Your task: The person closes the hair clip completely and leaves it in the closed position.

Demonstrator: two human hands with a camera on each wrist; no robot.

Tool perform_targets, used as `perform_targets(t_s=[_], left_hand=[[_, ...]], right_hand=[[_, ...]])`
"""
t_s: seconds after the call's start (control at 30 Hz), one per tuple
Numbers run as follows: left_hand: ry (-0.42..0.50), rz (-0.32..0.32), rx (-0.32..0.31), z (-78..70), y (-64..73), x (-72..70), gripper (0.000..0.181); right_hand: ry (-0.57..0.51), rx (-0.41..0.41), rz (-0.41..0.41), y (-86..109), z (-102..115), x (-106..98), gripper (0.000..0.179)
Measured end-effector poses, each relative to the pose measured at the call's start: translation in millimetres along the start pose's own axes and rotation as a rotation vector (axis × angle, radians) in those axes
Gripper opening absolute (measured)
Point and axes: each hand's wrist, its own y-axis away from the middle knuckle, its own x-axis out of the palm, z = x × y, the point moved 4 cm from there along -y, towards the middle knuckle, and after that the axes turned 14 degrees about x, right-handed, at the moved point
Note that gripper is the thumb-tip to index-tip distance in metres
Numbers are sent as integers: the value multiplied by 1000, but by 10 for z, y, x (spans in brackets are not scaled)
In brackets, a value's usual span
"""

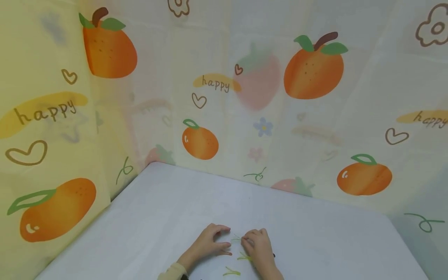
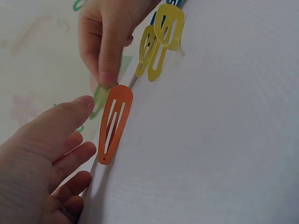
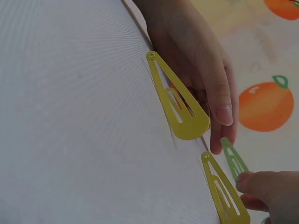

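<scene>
My right hand (image 1: 259, 249) pinches one end of a light green snap hair clip (image 3: 233, 161) between thumb and finger, over the white table. Facing it, my left hand (image 1: 210, 243) holds nothing; its fingers are spread and gently bent, with the thumb (image 2: 77, 112) close to the green clip in the left wrist view. An orange hair clip (image 2: 117, 123) stands out in front of the left fingers there. Two yellow hair clips lie near the hands, one (image 3: 180, 102) below the left hand in the right wrist view, the other (image 3: 226, 189) beside the right thumb.
Blue clips (image 2: 174, 2) show partly behind the yellow ones at the top of the left wrist view. The white tabletop (image 1: 168, 202) meets a fruit-printed curtain (image 1: 224, 109) at the back and another curtain side (image 1: 52, 155) on the left.
</scene>
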Motion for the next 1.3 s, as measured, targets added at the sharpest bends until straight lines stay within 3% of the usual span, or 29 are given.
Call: perform_targets(t_s=[0.27,0.53,0.83,1.1,1.3], left_hand=[[-12,-2,23,-11,-1,1,42],[-45,-31,161,-56,-29,1,41],[-45,-32,189,-21,-101,-22,25],[-39,-48,178,-34,-101,25,24],[-70,-55,188,-33,-85,40,23]], right_hand=[[-46,28,-13,8,-1,-7,12],[-79,-24,-25,-7,34,-31,13],[-101,-82,-58,-16,72,8,14],[-85,-22,3,9,40,-29,11],[-107,-36,-2,17,41,-33,10]])
